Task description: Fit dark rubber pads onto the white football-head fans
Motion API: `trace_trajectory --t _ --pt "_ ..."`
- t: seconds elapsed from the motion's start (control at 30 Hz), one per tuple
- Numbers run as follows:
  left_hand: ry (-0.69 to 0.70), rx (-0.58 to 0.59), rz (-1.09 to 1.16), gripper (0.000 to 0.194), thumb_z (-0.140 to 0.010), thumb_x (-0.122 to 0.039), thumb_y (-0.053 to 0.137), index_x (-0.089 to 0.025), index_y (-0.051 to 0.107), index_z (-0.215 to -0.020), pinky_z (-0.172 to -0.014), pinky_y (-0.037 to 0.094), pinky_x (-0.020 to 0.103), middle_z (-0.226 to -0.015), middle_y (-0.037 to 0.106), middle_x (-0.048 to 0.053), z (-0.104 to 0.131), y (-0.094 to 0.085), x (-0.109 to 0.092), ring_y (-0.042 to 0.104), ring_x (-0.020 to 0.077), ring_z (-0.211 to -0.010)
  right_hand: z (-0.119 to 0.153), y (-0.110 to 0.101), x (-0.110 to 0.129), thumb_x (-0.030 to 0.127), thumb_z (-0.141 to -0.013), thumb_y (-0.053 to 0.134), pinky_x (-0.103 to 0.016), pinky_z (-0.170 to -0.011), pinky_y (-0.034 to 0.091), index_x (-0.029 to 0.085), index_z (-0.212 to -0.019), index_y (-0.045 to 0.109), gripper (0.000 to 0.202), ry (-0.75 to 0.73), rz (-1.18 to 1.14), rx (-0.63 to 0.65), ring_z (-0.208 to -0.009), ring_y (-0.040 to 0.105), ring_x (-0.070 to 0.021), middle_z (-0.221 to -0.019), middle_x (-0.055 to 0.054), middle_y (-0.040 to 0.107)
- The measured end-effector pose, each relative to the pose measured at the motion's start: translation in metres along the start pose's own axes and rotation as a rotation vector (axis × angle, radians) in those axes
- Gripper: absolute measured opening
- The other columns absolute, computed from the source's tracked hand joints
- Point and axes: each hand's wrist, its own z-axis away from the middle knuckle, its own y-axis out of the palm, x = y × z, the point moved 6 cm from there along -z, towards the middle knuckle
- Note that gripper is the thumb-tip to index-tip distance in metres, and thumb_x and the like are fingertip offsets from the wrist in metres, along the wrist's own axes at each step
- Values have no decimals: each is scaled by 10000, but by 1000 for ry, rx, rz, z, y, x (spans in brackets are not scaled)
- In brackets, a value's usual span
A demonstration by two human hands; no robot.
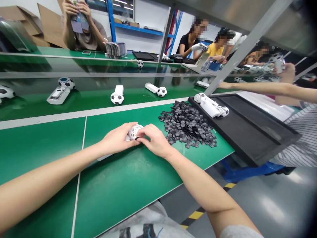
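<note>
Gripping a small white plastic ball with a latticed surface (135, 131), the left hand (117, 137) was curled around its left side, over a smooth green worktable (123, 188). The right hand (156, 140) met the ball from the opposite side, its thumb and fingertips bent close together against it; a dark bit showed at the thumb tip, but whether those fingers pinched a loose piece could not be told. The two hands were close together, with the ball between them. A slim white bar (104, 157) showed below the left wrist, mostly hidden.

Just to the right of the hands lay a loose heap of small, flat black pieces (189, 124). Beside it stood a shallow rectangular black tray (250, 115), with white ball-ended devices (210, 106) lying together at its far left corner. Beyond the table, a glossy green strip (94, 96) bore well-spaced white bodies with black-and-white football-patterned heads (117, 95). At the right, a co-worker in a striped top (300, 135) stretched an arm over that strip.
</note>
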Motion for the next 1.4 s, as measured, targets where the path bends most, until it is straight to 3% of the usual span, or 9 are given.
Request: trace_trajectory --t 0.17,0.3,0.43,0.5,0.63,0.73,1.03,1.23,1.4 --pt "1 -6 56 618 -680 -512 599 -232 414 -1199 -817 439 346 -1194 527 50 -3 -1 -2 519 257 -1037 4 1 -18 288 -742 619 -357 -882 419 195 -1132 472 427 163 -155 -9 -1083 477 -205 -1161 -86 520" --pt "-4 -32 -11 616 -702 -536 562 -243 417 -1224 -859 428 367 -1244 504 41 -2 -3 -4 495 267 -1089 4 9 -16 266 -779 572 -370 -930 400 194 -1197 441 444 176 -162 46 -1098 491 -205 -1192 -88 529" --pt "-16 -38 -39 635 -712 -569 526 -245 407 -1244 -882 427 370 -1265 494 35 -1 -2 1 491 273 -1106 1 -4 -22 312 -780 581 -317 -874 431 196 -1107 523 352 203 -90 52 -999 549 -175 -1088 -63 588" --pt "-31 -24 -30 658 -695 -575 541 -253 397 -1250 -878 436 368 -1277 485 31 -3 -1 6 490 275 -1108 3 -21 -38 317 -780 586 -297 -823 442 189 -969 597 229 340 78 29 -905 578 -163 -981 -56 615" --pt "-62 0 -12 709 -656 -553 589 -267 368 -1266 -880 443 379 -1293 470 29 -5 2 15 484 277 -1114 22 -54 -80 231 -742 620 -310 -740 444 181 -826 649 102 783 463 70 -837 597 -196 -897 -78 638" --pt "-51 1 -36 694 -653 -461 598 -263 357 -1272 -893 437 380 -1299 463 26 -6 2 15 481 270 -1119 28 -57 -92 212 -729 624 -314 -698 439 194 -822 656 99 872 489 130 -828 606 -213 -865 -72 657" --pt "19 55 -169 689 -639 -235 525 -323 342 -1297 -840 435 341 -1258 491 6 -8 -5 16 493 256 -1095 29 -51 -93 185 -715 626 -255 -623 420 200 -770 614 58 772 392 146 -693 579 -142 -754 -21 643" --pt "158 93 -287 663 -691 -168 483 -352 342 -1312 -746 401 330 -990 558 38 -11 -5 9 514 253 -921 12 -28 -54 176 -770 567 -224 -655 461 176 -900 619 140 382 -183 43 -719 577 -102 -860 -23 633" --pt "146 74 -290 648 -718 -108 415 -294 326 -1332 -855 352 363 -1104 574 43 -9 -4 4 498 251 -998 6 -22 -19 123 -794 529 -269 -746 456 189 -808 641 130 87 -178 45 -809 570 -124 -835 -22 621"
